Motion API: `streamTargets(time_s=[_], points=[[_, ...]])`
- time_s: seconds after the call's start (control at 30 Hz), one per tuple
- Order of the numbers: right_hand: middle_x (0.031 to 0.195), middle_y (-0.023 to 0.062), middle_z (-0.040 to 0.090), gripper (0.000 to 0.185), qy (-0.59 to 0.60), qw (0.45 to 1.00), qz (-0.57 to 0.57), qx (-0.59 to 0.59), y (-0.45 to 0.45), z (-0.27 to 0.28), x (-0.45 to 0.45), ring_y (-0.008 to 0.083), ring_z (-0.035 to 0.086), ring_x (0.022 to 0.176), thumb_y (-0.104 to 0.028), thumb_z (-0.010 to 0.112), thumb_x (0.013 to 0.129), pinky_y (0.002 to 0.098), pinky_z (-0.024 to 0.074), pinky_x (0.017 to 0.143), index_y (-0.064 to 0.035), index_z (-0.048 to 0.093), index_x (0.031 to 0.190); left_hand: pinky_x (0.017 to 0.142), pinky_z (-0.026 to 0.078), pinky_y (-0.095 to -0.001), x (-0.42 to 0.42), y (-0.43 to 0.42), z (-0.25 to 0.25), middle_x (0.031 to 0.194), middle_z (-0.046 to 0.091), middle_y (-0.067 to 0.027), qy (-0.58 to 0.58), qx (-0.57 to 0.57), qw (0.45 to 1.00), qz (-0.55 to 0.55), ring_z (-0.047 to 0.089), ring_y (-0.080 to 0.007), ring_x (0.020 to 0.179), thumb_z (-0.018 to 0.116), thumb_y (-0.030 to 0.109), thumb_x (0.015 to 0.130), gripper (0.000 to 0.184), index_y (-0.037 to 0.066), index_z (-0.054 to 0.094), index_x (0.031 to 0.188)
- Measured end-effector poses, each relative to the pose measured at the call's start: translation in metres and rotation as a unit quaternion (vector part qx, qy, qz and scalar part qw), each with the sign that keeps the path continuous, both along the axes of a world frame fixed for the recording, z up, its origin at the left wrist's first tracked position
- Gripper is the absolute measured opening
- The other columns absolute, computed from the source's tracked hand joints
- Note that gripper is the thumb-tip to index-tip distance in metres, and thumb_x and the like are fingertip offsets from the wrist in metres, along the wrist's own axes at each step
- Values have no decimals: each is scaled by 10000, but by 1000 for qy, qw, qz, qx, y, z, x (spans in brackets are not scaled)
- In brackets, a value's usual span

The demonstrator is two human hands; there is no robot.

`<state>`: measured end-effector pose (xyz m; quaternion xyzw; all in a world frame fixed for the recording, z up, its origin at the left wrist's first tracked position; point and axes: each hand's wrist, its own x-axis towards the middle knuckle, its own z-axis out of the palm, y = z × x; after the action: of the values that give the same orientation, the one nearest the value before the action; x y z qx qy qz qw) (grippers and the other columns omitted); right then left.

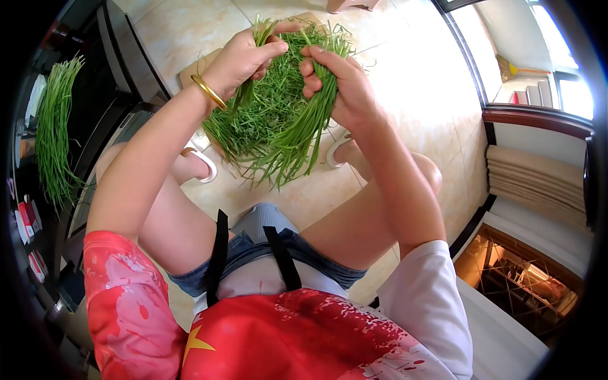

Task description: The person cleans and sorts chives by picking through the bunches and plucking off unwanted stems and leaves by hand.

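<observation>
And here you are, seated low with your knees apart, both bare hands out over a loose, tangled heap of thin green leaves (263, 101) on the pale, marbled tile floor (421, 107). Your left hand (246, 58), a smooth gold-coloured bangle (209, 92) at its wrist, has its thumb and fingers curled in, pinching a small tuft of green leaf blades (263, 31) that stands up above the fingers. Across the gap, your right hand (342, 82) is wrapped round a long, bright green bundle of narrow leaves (304, 136), thumb pressed on top, fingers folded in towards the palm. That bundle sweeps down and to the left, its loose ends fanning out over the near edge of the heap. The two hands are near each other, not touching, at the heap's far side.

Under the heap, the edge of a flat tan sheet (196, 66) peeks out; what it is made of, you cannot tell from here. Your feet, in white open slippers (333, 153), flank the greenery. Over on your left, a second long green bunch of leaves (58, 130) lies across a dark, cluttered surface (95, 82), well apart from your hands.
</observation>
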<state>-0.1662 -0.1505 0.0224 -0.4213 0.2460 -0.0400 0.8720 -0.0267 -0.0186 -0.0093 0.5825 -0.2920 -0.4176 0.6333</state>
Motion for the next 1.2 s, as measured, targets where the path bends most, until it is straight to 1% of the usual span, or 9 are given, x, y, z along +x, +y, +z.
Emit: streamTargets(time_s=[0.1,0.2,0.33,0.4,0.57,0.77,0.83,1.0,1.2], points=[[782,68,605,223,-13,999,33,-7,2,-5,0,127,553,606,-182,539,938,279,477,574,24,563,1020,467,274,-180,-8,-2,14,651,453,69,70,-3,996,-62,325,-4,507,528,322,955,396,71,538,1262],[926,143,657,267,-12,997,69,-34,3,-8,3,186,652,762,-188,511,947,312,545,665,57,554,1041,483,276,-178,-12,-3,14,609,376,82,104,0,994,-42,319,-13,506,496,343,969,389,60,536,1234],[924,163,642,231,0,999,-3,-46,2,-10,7,215,645,790,-136,491,938,326,532,660,70,548,1027,490,294,-171,9,-1,10,634,380,73,183,-75,980,11,295,-19,512,454,330,991,357,32,538,1167],[885,131,625,231,29,991,-99,-81,-6,-16,8,186,620,748,-129,492,935,306,516,629,69,546,1042,490,297,-167,16,0,11,667,384,67,196,-83,976,45,288,-18,518,451,317,994,346,21,539,1151],[692,24,488,247,46,972,-157,-171,-20,-11,5,117,467,576,-170,559,913,270,444,549,36,568,1049,491,292,-164,24,6,16,752,383,57,204,-98,969,95,275,-13,534,469,299,988,333,8,540,1134],[606,-44,438,292,21,979,3,-201,-15,-2,7,75,413,507,-254,640,878,246,406,513,3,618,1015,508,272,-165,34,10,11,647,328,75,225,-88,969,59,274,-14,533,465,343,985,356,37,534,1152],[583,-72,382,369,16,973,86,-216,-7,-4,10,44,348,478,-239,604,910,223,329,460,17,564,1172,508,267,-165,26,9,13,635,320,76,196,-77,976,51,275,-18,531,460,353,986,364,38,532,1153],[526,-65,382,295,83,941,199,-260,8,-5,13,44,349,470,-306,655,874,228,322,463,-13,672,901,503,265,-172,22,1,10,623,320,68,169,-80,980,64,282,-27,522,441,336,995,352,24,530,1130],[549,-52,369,320,65,953,240,-173,9,1,1,68,378,517,-310,633,885,240,362,506,8,657,898,492,326,-194,87,19,1,631,385,61,214,-152,949,175,321,-38,491,434,291,999,245,78,551,1029]])
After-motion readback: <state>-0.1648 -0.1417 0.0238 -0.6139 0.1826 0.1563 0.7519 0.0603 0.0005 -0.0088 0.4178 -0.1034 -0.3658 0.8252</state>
